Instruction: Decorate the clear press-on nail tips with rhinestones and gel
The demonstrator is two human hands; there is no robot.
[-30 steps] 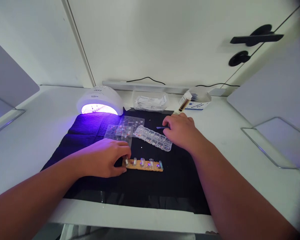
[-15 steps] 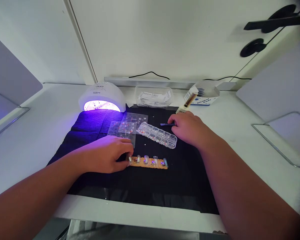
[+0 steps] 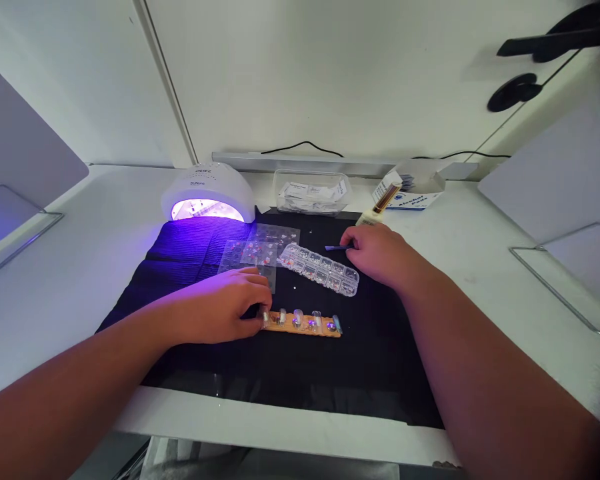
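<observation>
My left hand (image 3: 230, 303) pinches the left end of an orange strip (image 3: 305, 329) lying on a black cloth (image 3: 290, 370). Several clear false nails and shiny round pieces stand in a row along this strip. My right hand (image 3: 377, 250) is closed around a thin tool (image 3: 337, 248) whose flat bluish tip points left; most of the tool is hidden by the fingers. Between the hands lies a clear compartment case (image 3: 321, 270) filled with tiny decorations. Transparent sheets (image 3: 260, 250) dotted with small pieces lie behind my left hand.
A glowing white nail lamp (image 3: 209, 190) stands at the back left. Behind the cloth are a clear tub (image 3: 313, 207) of packets and an alcohol pads box (image 3: 416, 200). A bottle with a brown-gold cap (image 3: 389, 198) stands just behind my right hand.
The whole view has shifted slightly, so everything appears a little further right. Both hands keep their holds and their places on the cloth.
</observation>
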